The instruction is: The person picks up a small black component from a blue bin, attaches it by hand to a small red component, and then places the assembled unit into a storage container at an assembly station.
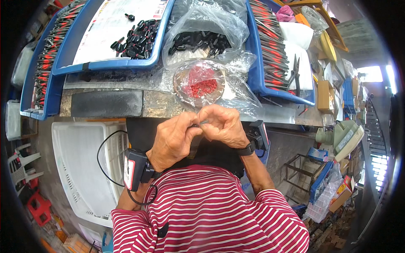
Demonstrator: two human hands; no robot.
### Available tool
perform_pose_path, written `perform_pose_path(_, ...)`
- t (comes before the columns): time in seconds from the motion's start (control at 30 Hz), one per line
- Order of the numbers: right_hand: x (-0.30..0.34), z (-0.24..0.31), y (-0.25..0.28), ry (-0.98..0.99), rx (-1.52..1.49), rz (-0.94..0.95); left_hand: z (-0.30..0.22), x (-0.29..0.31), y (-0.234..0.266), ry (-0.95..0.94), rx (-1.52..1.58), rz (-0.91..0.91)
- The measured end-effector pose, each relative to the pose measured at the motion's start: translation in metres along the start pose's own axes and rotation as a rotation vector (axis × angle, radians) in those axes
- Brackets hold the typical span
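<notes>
The left hand (173, 137) and right hand (223, 126) meet fingertip to fingertip in my view, thumbs and forefingers pinching a small dark piece (204, 122) between them. I cannot tell its full shape, because the fingers hide most of it. It sits in the air at the near edge of the workbench (162, 103), above the person's lap. Just beyond the hands I see a round clear dish (180, 84) of small red pieces (202, 88), and behind it a clear plastic bag (219, 25) with black pieces inside. To the left, a blue tray (118, 64) carries a heap of black-and-red parts (141, 42); to the right, another holds slender red-and-black tools (270, 50) beside black pliers (297, 76).
</notes>
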State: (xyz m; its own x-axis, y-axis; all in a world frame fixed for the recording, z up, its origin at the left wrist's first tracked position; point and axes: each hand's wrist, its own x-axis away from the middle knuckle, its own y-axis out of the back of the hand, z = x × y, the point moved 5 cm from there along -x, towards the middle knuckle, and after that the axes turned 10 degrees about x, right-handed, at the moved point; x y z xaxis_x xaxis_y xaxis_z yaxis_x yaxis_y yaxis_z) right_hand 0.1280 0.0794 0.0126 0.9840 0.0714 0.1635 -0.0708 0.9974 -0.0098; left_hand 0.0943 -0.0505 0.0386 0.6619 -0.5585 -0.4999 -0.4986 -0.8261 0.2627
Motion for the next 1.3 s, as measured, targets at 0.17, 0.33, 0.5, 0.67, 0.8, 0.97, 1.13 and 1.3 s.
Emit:
perform_pose_path(0.17, -0.008, 0.006, 0.003, 0.001, -0.023, -0.061, 0.004, -0.017, 0.01, 0.103, 0.033, -0.03)
perform_pose_path(0.33, -0.018, 0.028, 0.021, 0.397, 0.585, -0.398, 0.007, -0.049, 0.055, 0.163, -0.038, -0.346)
perform_pose_path(0.5, -0.025, 0.026, 0.012, 0.529, 1.13, -0.321, 0.024, -0.083, 0.099, 0.133, -0.343, -0.415)
perform_pose_path(0.67, -0.031, 0.028, 0.005, 0.486, 1.416, -0.171, 0.071, -0.103, 0.116, 0.226, -0.634, -0.332)
perform_pose_path(0.8, -0.036, 0.033, -0.002, 0.515, 1.474, -0.096, 0.075, -0.104, 0.11, 0.376, -0.815, -0.221)
perform_pose_path(0.97, -0.038, 0.028, 0.004, 0.499, 1.469, -0.129, 0.058, -0.111, 0.084, -0.021, -0.76, -0.378)
perform_pose_path(1.13, -0.038, 0.022, 0.005, 0.515, 1.391, -0.262, 0.05, -0.12, 0.024, -0.169, -0.54, -0.103)
perform_pose_path(1.3, -0.033, 0.029, 0.009, 0.555, 1.211, -0.337, 0.086, -0.129, -0.002, 0.228, -0.784, 0.162)
